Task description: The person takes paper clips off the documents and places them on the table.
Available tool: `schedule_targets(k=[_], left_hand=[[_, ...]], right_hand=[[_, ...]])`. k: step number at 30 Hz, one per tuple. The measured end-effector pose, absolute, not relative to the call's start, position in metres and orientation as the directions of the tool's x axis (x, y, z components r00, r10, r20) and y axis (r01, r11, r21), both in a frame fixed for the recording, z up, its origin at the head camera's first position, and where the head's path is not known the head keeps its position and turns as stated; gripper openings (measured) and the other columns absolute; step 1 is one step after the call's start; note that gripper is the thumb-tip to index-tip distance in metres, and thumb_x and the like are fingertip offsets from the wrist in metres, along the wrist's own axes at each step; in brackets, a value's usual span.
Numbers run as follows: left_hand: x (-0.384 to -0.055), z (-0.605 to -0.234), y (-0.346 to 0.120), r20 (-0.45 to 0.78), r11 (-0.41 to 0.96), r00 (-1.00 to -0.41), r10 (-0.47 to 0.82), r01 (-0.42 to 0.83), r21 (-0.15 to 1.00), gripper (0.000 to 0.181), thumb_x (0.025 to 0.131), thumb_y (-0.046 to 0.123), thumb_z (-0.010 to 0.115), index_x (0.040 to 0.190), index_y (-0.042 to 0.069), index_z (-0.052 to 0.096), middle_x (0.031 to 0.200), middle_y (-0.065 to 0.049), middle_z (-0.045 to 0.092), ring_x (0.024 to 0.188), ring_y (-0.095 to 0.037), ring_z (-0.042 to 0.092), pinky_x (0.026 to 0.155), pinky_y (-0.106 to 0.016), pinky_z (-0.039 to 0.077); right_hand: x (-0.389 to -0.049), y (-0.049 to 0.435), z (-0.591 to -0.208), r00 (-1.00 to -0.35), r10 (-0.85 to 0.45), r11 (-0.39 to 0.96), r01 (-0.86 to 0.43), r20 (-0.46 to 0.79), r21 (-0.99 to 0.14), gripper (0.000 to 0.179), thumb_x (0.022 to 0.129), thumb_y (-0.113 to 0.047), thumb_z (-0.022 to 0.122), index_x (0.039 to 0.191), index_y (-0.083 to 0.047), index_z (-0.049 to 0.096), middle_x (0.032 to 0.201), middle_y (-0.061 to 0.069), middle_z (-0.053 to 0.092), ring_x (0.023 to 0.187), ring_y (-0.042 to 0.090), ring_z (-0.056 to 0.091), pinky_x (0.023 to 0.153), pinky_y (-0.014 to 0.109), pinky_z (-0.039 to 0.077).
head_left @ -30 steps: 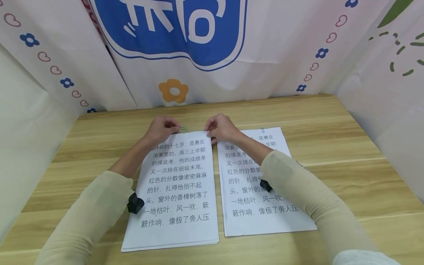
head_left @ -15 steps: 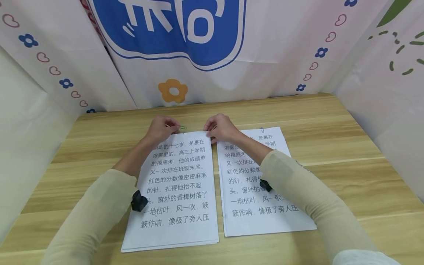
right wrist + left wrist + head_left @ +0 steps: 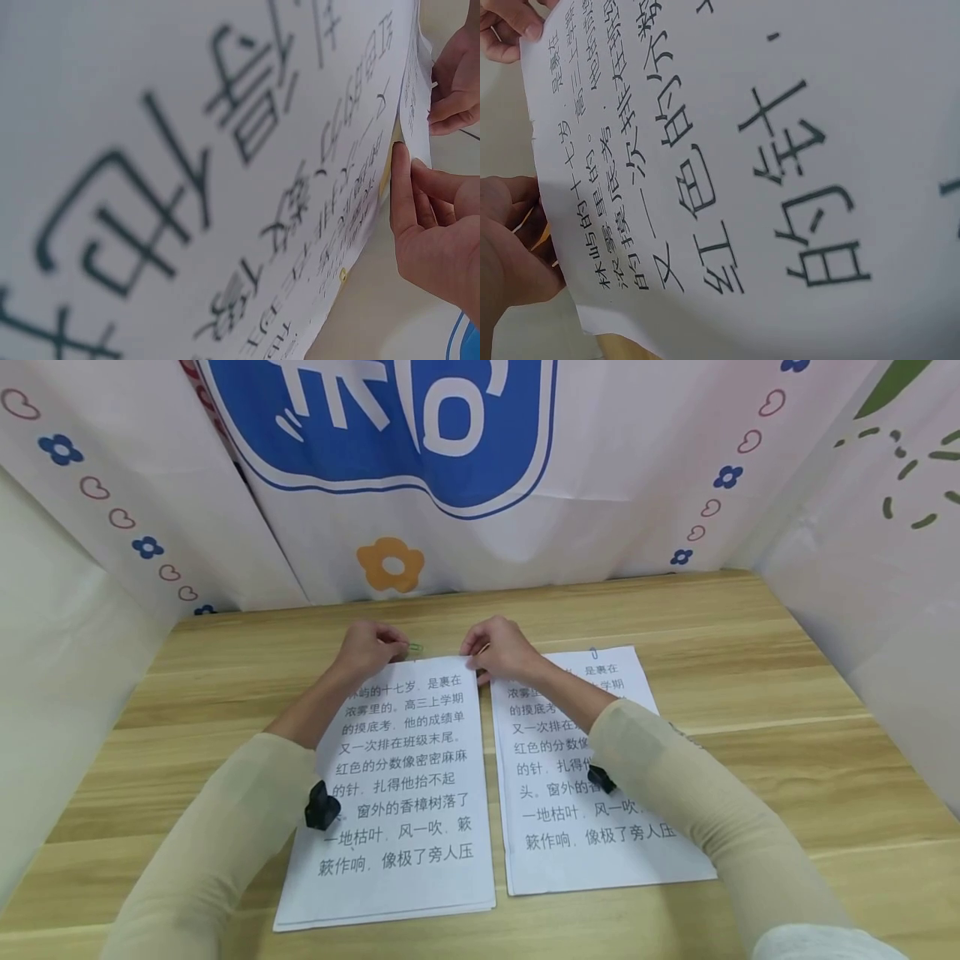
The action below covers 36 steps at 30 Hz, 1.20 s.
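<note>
Two stacks of printed paper lie side by side on a wooden table: a left stack point(image 3: 405, 793) and a right stack point(image 3: 555, 860). At the top edge of the left stack, my left hand point(image 3: 369, 652) pinches a small green paper clip point(image 3: 415, 647) at its fingertips. My right hand point(image 3: 501, 647) grips the top right corner of that same stack between thumb and fingers. In the right wrist view, the thumb and forefinger of the right hand point(image 3: 442, 232) meet at the paper's edge. The left wrist view hides the clip behind the sheet.
A second paper clip point(image 3: 594, 653) sits on the top edge of the right stack. Behind the table point(image 3: 810, 693) hangs a printed white cloth point(image 3: 615, 527), with white cloth at both sides. Black wrist cameras point(image 3: 322, 806) are strapped over the sleeves.
My left forearm and its wrist camera have shifted slightly right and up, while the left fingers stay at the clip. The right hand and both stacks keep their places.
</note>
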<state>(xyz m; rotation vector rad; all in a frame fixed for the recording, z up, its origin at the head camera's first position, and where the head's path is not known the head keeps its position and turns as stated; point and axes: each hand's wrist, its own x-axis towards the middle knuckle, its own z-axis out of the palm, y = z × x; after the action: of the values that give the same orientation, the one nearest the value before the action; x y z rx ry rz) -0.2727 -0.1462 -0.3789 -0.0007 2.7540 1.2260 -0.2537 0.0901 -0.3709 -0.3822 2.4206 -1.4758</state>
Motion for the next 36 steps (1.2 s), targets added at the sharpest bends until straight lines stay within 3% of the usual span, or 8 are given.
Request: schedule_targets(k=[20,36], left_hand=[[-0.2791,-0.3831,-0.1413,-0.13,0.688,-0.991,0.019,-0.081,0.721,0.015,0.1,0.002,0.065,0.111,-0.003,0.072,0.11,-0.02,0.069,0.098,-0.028,0.065,0.084,-0.031,0.056],[-0.2808,-0.3832,-0.1394,-0.112,0.693,-0.994,-0.007,-0.086,0.715,0.015,0.099,0.001,0.067,0.11,-0.004,0.075,0.112,-0.021,0.071,0.099,-0.028,0.066,0.081,-0.029,0.055]], right_hand=[[-0.2546,0.0917,-0.3708,-0.924,-0.369,0.443,-0.077,-0.103,-0.893,0.01,0.092,0.011,0.07,0.1,0.005,0.071,0.096,0.016,0.064,0.086,0.025,0.068,0.067,0.03,0.063],[-0.2557,0.0906,-0.3701,-0.924,-0.366,0.447,-0.069,-0.111,-0.892,0.01,0.092,0.011,0.07,0.1,0.005,0.071,0.098,0.016,0.064,0.087,0.027,0.069,0.068,0.03,0.064]])
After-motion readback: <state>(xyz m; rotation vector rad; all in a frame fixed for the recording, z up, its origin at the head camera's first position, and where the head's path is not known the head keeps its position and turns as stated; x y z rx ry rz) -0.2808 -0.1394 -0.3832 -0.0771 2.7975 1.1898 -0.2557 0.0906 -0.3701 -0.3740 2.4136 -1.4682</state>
